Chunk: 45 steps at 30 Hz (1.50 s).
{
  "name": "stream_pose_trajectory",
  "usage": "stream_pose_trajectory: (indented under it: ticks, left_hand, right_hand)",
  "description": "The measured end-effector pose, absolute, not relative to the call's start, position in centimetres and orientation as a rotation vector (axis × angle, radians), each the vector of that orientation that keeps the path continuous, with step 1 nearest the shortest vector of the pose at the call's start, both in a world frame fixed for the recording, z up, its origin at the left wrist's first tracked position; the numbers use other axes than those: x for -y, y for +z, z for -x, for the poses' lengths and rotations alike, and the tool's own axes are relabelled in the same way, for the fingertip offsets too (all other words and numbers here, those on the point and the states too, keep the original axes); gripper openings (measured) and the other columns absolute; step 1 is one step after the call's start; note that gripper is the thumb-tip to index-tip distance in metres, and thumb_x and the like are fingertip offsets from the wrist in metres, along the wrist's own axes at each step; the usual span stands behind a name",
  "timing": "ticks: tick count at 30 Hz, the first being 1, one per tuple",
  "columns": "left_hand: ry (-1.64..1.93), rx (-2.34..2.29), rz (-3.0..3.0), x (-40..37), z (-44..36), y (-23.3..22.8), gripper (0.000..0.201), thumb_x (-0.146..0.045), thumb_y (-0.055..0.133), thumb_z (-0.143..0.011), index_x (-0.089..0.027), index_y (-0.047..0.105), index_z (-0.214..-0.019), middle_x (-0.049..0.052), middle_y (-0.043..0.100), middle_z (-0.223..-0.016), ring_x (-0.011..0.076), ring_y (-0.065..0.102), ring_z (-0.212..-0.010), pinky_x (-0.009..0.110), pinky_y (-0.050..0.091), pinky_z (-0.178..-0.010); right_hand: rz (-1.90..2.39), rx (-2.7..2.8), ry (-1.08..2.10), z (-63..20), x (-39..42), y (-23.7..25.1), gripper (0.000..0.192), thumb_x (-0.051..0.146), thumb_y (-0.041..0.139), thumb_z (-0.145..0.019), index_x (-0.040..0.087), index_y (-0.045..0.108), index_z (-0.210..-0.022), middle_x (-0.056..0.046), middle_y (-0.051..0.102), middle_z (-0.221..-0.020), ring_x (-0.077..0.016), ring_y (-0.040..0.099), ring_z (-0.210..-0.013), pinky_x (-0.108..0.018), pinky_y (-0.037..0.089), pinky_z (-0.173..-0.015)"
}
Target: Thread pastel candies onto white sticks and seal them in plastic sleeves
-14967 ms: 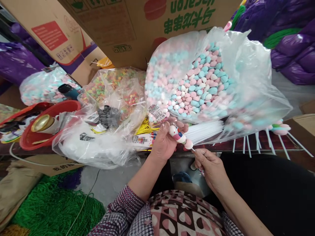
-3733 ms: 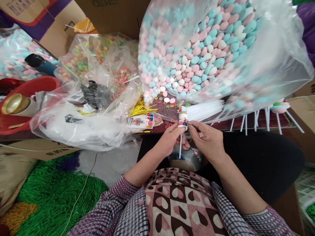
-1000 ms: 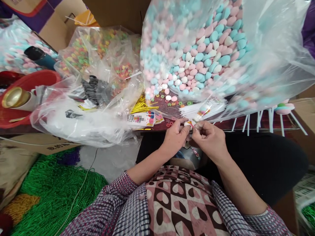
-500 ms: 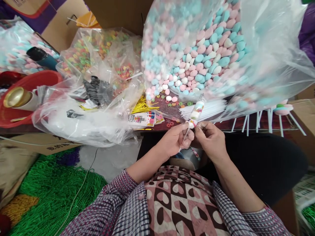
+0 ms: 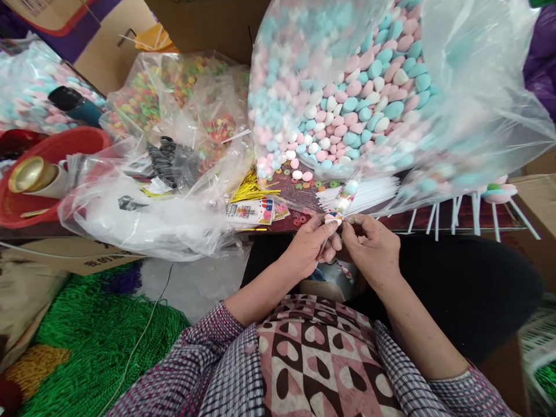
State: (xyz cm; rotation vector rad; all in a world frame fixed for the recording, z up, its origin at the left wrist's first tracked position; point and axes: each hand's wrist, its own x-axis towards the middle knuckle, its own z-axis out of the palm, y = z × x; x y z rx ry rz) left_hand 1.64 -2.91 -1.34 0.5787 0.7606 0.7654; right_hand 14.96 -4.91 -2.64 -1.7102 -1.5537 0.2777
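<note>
Both hands are pinching one wrapped candy stick (image 5: 343, 202) at the table edge: our left hand (image 5: 310, 246) gripping its base, our right hand (image 5: 373, 249) closing the wrapper; bare white sticks (image 5: 369, 194) are waiting behind.

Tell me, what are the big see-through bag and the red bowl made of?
The big bag looks like thin, glossy plastic film: it crinkles, shines and shows the pastel candies through it. The red bowl seems hard, smooth plastic, judging by its even colour and molded rim.
</note>
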Motion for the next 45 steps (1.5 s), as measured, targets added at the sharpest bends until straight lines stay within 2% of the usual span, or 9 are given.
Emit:
stream_pose_trajectory:
  ticks: [9,12,16,18,20,28,37,41,45]
  left_hand:
    - [0.832,-0.933,-0.689,3.2,-2.1,-1.2,0.031,-0.042,0.064,-0.080,-0.020,0.051,-0.098,-0.010,0.051,-0.047,0.0043,0.036,-0.029,0.017,0.016,-0.034]
    - [0.823,-0.915,-0.670,3.0,-1.8,-1.1,0.030,-0.040,0.065,-0.078,-0.020,0.052,-0.096,-0.010,0.051,-0.048,0.0040,0.034,-0.031,0.018,0.015,-0.035]
    - [0.753,-0.789,-0.550,2.4,-1.4,-1.1,0.027,-0.045,0.054,-0.082,-0.018,0.050,-0.076,-0.004,0.056,-0.054,0.0043,0.036,-0.032,0.019,0.017,-0.035]
    - [0.740,-0.771,-0.500,2.2,-1.4,-1.3,0.031,-0.046,0.045,-0.084,-0.018,0.049,-0.071,-0.002,0.056,-0.052,0.0054,0.037,-0.032,0.020,0.018,-0.035]
    - [0.741,-0.789,-0.504,2.2,-1.6,-1.5,0.033,-0.046,0.043,-0.086,-0.017,0.050,-0.071,-0.001,0.056,-0.053,0.0055,0.037,-0.033,0.020,0.018,-0.035]
    - [0.842,-0.891,-0.703,2.9,-2.3,-1.6,0.027,-0.045,0.056,-0.086,-0.019,0.055,-0.095,-0.005,0.054,-0.060,0.0045,0.042,-0.039,0.017,0.023,-0.037]
    - [0.850,-1.024,-0.803,3.0,-2.6,-1.6,0.044,-0.036,0.057,-0.089,-0.019,0.053,-0.129,-0.007,0.051,-0.069,0.0025,0.039,-0.038,0.019,0.029,-0.038]
    - [0.850,-1.028,-0.788,3.1,-2.6,-1.9,0.049,-0.041,0.059,-0.088,-0.021,0.053,-0.132,-0.006,0.053,-0.068,0.0029,0.042,-0.039,0.019,0.030,-0.039]
    - [0.845,-0.997,-0.722,3.1,-2.5,-1.8,0.043,-0.045,0.059,-0.086,-0.022,0.060,-0.122,-0.007,0.051,-0.063,0.0035,0.043,-0.037,0.018,0.025,-0.037]
  right_hand:
    - [1.694,1.767,0.080,-14.9,5.2,-2.5,0.009,0.025,0.051,-0.075,0.023,0.057,-0.068,-0.002,0.063,-0.062,-0.0176,0.060,-0.060,-0.028,0.043,-0.058]
    - [1.660,1.790,0.134,-15.1,5.2,-3.0,0.009,0.024,0.052,-0.077,0.022,0.057,-0.069,-0.002,0.062,-0.062,-0.0165,0.059,-0.058,-0.027,0.043,-0.057]
    - [1.678,1.651,0.272,-15.4,5.2,-3.2,0.011,0.025,0.053,-0.082,0.021,0.063,-0.084,-0.002,0.067,-0.073,-0.0163,0.061,-0.062,-0.029,0.048,-0.061]
    - [1.634,1.560,0.251,-15.3,5.2,-3.0,0.014,0.025,0.052,-0.086,0.021,0.064,-0.094,-0.003,0.070,-0.082,-0.0160,0.062,-0.065,-0.030,0.050,-0.063]
    - [1.573,1.539,0.196,-15.0,5.2,-2.7,0.013,0.024,0.054,-0.088,0.021,0.064,-0.096,-0.003,0.070,-0.085,-0.0151,0.063,-0.066,-0.029,0.051,-0.063]
    - [1.567,1.701,0.031,-14.9,4.3,-2.9,0.008,0.027,0.060,-0.088,0.020,0.064,-0.090,-0.002,0.068,-0.077,-0.0161,0.064,-0.068,-0.027,0.048,-0.062]
    - [1.664,1.766,-0.056,-15.1,4.3,-3.1,0.008,0.022,0.058,-0.085,0.021,0.065,-0.089,-0.002,0.068,-0.077,-0.0169,0.064,-0.069,-0.027,0.044,-0.060]
    - [1.665,1.766,-0.092,-14.9,4.3,-3.1,0.009,0.021,0.056,-0.084,0.021,0.065,-0.085,-0.002,0.069,-0.074,-0.0169,0.064,-0.067,-0.027,0.044,-0.060]
    - [1.696,1.737,-0.053,-14.9,4.1,-3.3,0.008,0.021,0.055,-0.080,0.020,0.063,-0.079,-0.002,0.067,-0.069,-0.0167,0.061,-0.062,-0.027,0.044,-0.059]
